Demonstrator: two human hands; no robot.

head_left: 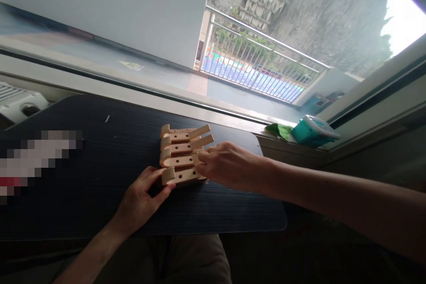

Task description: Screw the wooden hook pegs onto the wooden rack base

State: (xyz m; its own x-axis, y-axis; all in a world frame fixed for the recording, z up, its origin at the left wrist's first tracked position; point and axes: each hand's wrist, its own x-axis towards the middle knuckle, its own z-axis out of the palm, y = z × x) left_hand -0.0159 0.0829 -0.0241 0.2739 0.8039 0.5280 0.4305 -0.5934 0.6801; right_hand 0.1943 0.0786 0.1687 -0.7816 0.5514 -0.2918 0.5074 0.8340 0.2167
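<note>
On the dark tabletop (109, 155) sits a pale wooden piece (176, 147) made of several side-by-side strips with rounded left ends and dark round holes. Two thin wooden slats (201, 132) stick up at a slant from its far right side. My left hand (141, 197) grips the near left corner, thumb along the front edge and fingers at the left end. Over the right end, my right hand (222, 164) is closed with its fingers pinched together against the strips. What those fingers hold is hidden by the hand.
A window sill (133, 91) runs behind the table. On it at the right stand a teal tub (314, 131) and a green leaf-like item (279, 131). A small white scrap (107, 119) lies on the table. A white appliance (23, 102) is at far left; a pixelated patch covers the left edge.
</note>
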